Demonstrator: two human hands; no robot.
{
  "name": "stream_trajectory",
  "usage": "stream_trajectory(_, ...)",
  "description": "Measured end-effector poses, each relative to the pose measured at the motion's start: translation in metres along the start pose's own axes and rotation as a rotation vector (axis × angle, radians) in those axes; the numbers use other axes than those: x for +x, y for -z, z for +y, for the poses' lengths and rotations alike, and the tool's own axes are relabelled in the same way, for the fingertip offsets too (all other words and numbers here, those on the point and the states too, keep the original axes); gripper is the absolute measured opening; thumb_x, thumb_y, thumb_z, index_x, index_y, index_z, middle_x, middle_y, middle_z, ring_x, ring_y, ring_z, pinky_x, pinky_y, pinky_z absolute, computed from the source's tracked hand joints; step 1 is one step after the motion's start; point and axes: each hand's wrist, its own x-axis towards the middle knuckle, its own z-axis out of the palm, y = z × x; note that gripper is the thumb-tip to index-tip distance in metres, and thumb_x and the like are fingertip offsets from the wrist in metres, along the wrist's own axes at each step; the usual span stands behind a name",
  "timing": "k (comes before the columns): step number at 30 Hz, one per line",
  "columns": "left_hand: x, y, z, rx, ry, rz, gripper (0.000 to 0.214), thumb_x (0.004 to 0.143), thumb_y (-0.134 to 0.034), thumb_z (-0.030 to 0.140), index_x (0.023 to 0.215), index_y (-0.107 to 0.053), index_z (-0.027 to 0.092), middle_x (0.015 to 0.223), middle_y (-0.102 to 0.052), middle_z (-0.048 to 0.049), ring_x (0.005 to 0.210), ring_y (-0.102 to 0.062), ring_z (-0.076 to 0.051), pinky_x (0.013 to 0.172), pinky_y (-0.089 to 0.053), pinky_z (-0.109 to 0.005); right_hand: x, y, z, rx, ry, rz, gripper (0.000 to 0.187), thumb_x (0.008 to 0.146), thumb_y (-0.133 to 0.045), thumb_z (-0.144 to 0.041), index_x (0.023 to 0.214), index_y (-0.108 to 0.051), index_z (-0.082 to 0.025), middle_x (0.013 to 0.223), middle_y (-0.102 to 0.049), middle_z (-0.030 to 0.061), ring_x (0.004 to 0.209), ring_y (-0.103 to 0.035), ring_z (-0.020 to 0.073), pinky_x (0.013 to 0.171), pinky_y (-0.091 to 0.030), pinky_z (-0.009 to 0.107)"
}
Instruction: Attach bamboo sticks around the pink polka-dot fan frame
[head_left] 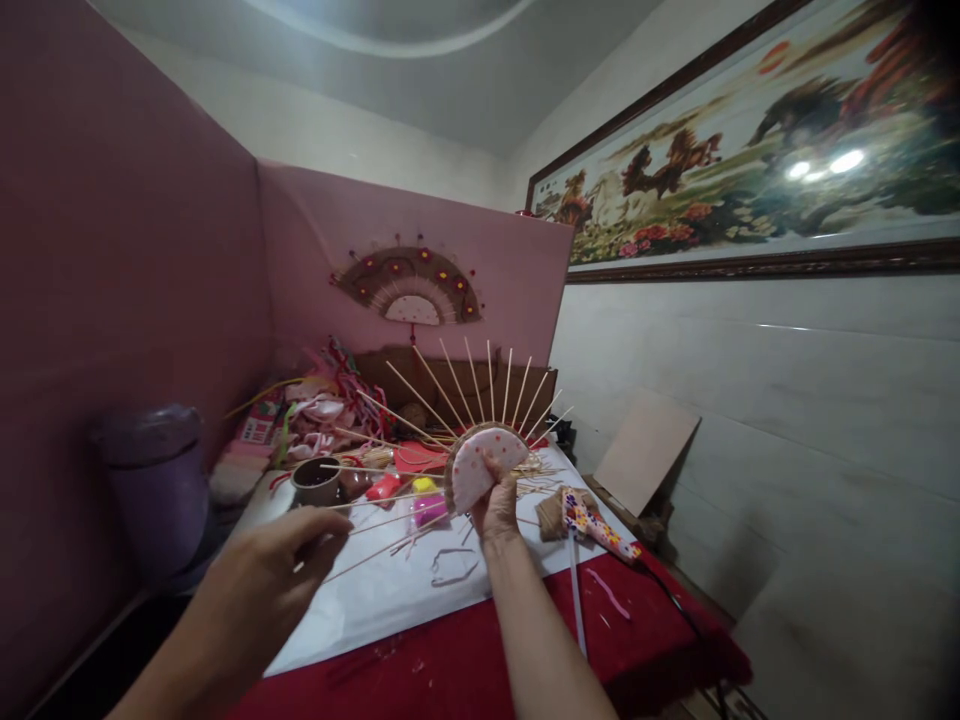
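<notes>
Gripping fan (pixel 471 470) by its base in right hand (pixel 496 507), thumb on front; with left hand (pixel 281 560) curled nearly closed at lower-left sticks (pixel 388 548), cannot tell whether pinching one.

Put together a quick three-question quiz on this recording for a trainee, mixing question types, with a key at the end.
1. Which hand grips the dotted half-round piece?
2. True or false: thin sticks fan out from that piece.
3. What is displayed on the pink back panel?
A. A round clock
B. A decorated fan
C. A mirror

Key:
1. The right hand.
2. True.
3. B.
</notes>
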Motion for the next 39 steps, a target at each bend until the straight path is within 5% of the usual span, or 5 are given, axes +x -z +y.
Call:
stream_trajectory(6,0.013,0.024,-0.016,-0.003,0.143,-0.061,0.03,0.073,-0.052,0.042,0.089,-0.067,0.022,0.087,-0.071,-0.0032,0.077,-0.062,-0.021,0.069,-0.042,-0.025,-0.006,-0.004,-0.003,0.019,-0.033,-0.017,0.02,0.059,-0.065,-0.022,0.078,-0.064,-0.015,0.068,-0.07,0.0008,0.061,-0.064,0.0149,0.059,-0.053,0.026)
stream_trajectory(13,0.023,0.029,-0.032,-0.137,0.219,-0.029,0.028,0.068,-0.055,0.03,0.088,-0.071,0.019,0.099,-0.07,-0.0052,0.095,-0.059,-0.023,0.08,-0.04,-0.025,-0.011,-0.003,-0.005,0.002,-0.09,-0.062,0.023,0.06,-0.065,-0.023,0.081,-0.064,-0.013,0.07,-0.07,0.0036,0.063,-0.065,0.017,0.062,-0.054,0.029)
stream_trajectory(22,0.022,-0.005,-0.043,-0.579,0.291,-0.209,0.02,0.06,-0.062,0.024,0.074,-0.075,0.018,0.071,-0.071,-0.0049,0.069,-0.059,-0.017,0.066,-0.044,-0.025,-0.011,-0.004,-0.006,0.095,-0.119,-0.082,0.025,0.062,-0.064,-0.023,0.085,-0.064,-0.013,0.075,-0.071,0.0036,0.067,-0.066,0.0151,0.066,-0.054,0.027)
stream_trajectory(32,0.002,-0.059,-0.026,-0.615,0.236,-0.485,0.031,0.062,-0.061,0.045,0.07,-0.075,0.019,0.05,-0.054,-0.0017,0.051,-0.041,-0.012,0.05,-0.033,-0.023,-0.009,-0.004,-0.005,0.122,-0.133,-0.04,0.024,0.065,-0.066,-0.026,0.086,-0.063,-0.015,0.073,-0.071,0.0017,0.065,-0.066,0.0141,0.063,-0.054,0.026)
stream_trajectory(39,0.007,-0.046,-0.033,-0.545,0.267,-0.463,0.034,0.061,-0.057,0.044,0.076,-0.075,0.019,0.05,-0.053,-0.0006,0.048,-0.038,-0.011,0.048,-0.031,-0.023,-0.006,-0.004,-0.006,0.107,-0.122,-0.014,0.025,0.063,-0.065,-0.025,0.085,-0.064,-0.014,0.072,-0.071,0.0028,0.062,-0.066,0.0148,0.06,-0.055,0.026)
